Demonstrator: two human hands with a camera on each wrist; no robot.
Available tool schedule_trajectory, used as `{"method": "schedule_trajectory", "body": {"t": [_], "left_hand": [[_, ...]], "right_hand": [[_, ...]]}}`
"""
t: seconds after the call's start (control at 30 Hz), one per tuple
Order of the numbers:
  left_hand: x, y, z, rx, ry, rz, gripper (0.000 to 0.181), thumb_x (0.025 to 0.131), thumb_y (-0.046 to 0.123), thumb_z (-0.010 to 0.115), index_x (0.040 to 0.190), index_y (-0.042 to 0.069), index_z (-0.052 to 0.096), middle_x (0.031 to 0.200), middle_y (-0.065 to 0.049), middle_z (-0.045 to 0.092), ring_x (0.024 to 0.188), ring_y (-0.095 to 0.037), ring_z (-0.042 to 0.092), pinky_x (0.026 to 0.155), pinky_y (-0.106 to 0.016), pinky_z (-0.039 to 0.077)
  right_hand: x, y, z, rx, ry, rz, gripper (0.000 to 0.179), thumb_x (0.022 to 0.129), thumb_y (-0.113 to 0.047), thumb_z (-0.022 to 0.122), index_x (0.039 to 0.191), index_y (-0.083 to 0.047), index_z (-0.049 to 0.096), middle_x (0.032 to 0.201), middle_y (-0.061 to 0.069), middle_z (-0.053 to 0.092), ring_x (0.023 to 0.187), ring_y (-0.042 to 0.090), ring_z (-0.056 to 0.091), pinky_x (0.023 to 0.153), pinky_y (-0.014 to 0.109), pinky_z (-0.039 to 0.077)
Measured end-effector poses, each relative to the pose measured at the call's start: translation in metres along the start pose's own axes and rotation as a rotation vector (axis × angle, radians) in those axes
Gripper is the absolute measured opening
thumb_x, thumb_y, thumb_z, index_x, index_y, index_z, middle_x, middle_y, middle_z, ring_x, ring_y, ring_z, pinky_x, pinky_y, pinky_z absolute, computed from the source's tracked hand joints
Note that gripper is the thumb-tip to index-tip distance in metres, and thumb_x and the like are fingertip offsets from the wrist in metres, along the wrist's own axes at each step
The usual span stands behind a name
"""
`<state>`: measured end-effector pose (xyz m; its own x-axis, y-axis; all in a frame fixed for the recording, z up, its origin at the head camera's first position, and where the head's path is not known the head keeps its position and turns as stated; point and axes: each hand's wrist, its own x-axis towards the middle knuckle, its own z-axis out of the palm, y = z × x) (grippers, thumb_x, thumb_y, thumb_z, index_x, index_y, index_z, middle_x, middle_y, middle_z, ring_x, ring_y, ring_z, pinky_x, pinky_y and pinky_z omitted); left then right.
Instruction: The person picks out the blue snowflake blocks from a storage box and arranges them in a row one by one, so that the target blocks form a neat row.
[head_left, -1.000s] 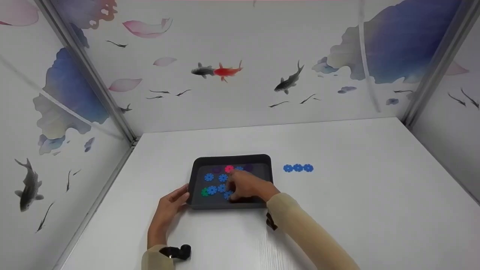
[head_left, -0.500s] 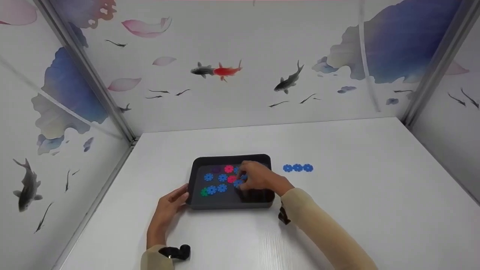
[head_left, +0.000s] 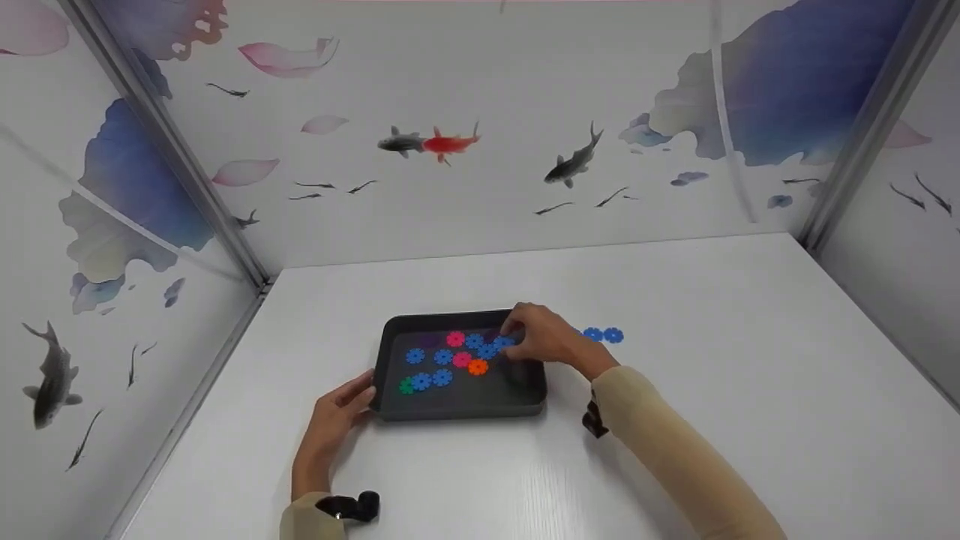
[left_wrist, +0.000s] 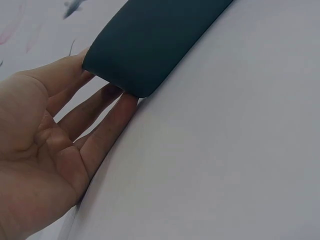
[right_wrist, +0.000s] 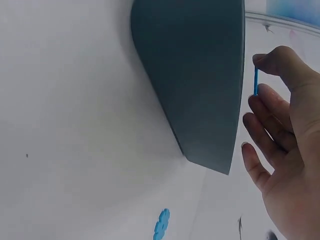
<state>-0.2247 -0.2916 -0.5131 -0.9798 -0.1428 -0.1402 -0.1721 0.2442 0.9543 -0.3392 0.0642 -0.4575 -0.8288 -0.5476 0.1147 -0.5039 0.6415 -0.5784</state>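
Observation:
My left hand (head_left: pixel 334 420) rests its fingertips against the left side of a dark, shallow rectangular tray (head_left: pixel 461 412); in the left wrist view those fingers (left_wrist: pixel 112 117) reach the tray's lower corner. Over the tray's right part, my right hand (head_left: pixel 551 337) pinches a thin blue notched disc (right_wrist: pixel 256 82) edge-on between thumb and fingertips. Flower-shaped plastic discs lie in the tray: several blue ones (head_left: pixel 415 356), pink ones (head_left: pixel 455 339), an orange one (head_left: pixel 478 367), a green one (head_left: pixel 406 385) and dark purple ones (head_left: pixel 430 340).
Right of the tray, a short row of blue discs (head_left: pixel 613 335) lies on the white table (head_left: pixel 712 315), its left end partly behind my right hand. Walls printed with fish and petals (head_left: pixel 450 210) enclose the table at the back and sides.
My right hand has moved right and away from me across the tray, uncovering the orange disc and several blue ones. It now holds a blue disc. My left hand stays at the tray's side.

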Motion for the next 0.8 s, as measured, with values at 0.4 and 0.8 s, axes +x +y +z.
{"method": "schedule_trajectory", "body": {"t": [0.4, 0.8], "left_hand": [[0.003, -0.001, -0.001, -0.009, -0.009, 0.013, 0.047, 0.099, 0.024, 0.064, 0.144, 0.013, 0.055, 0.152, -0.011, 0.051, 0.144, -0.03, 0.045, 0.115, -0.045, 0.043], [0.001, -0.001, 0.0, -0.016, -0.001, 0.009, 0.046, 0.099, 0.021, 0.064, 0.143, 0.013, 0.056, 0.151, -0.012, 0.052, 0.142, -0.031, 0.047, 0.113, -0.044, 0.046]], "right_hand": [[-0.012, 0.031, -0.024, 0.046, 0.049, 0.097, 0.032, 0.082, -0.022, 0.081, 0.108, -0.005, 0.073, 0.112, 0.012, 0.067, 0.109, 0.033, 0.062, 0.097, 0.047, 0.054], [-0.032, 0.065, -0.039, 0.066, 0.092, 0.188, 0.031, 0.084, -0.023, 0.078, 0.107, -0.003, 0.073, 0.113, 0.014, 0.067, 0.108, 0.032, 0.06, 0.097, 0.049, 0.053]]}}
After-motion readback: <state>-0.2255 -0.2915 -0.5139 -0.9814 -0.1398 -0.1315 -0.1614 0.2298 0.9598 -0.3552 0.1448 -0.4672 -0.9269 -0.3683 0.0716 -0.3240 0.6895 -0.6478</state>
